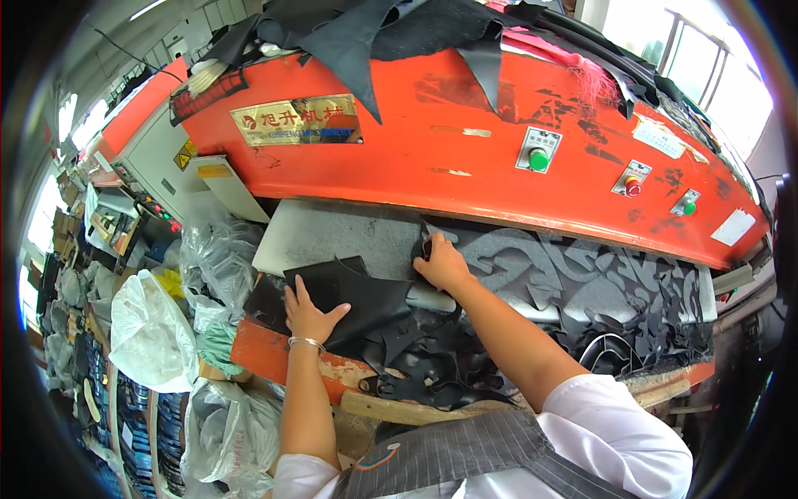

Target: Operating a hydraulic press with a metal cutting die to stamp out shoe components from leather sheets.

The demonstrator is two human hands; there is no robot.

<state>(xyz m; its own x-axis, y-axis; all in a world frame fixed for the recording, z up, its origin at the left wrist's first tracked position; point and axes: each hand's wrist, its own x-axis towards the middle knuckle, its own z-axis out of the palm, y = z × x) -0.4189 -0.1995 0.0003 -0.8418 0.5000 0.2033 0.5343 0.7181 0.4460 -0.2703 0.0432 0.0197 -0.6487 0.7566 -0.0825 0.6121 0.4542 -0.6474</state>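
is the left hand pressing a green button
No, the left hand is spread over a black sheet, away from any button.

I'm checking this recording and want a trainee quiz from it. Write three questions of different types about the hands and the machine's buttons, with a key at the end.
1. Open question: What lies under the spread left hand?

2. True or false: On the orange machine front, the red button sits between one green button and another green button.

3. Multiple choice: Which wrist wears a bracelet?
A) Left
B) Right
C) Both

Key:
1. Black sheet material
2. True
3. A
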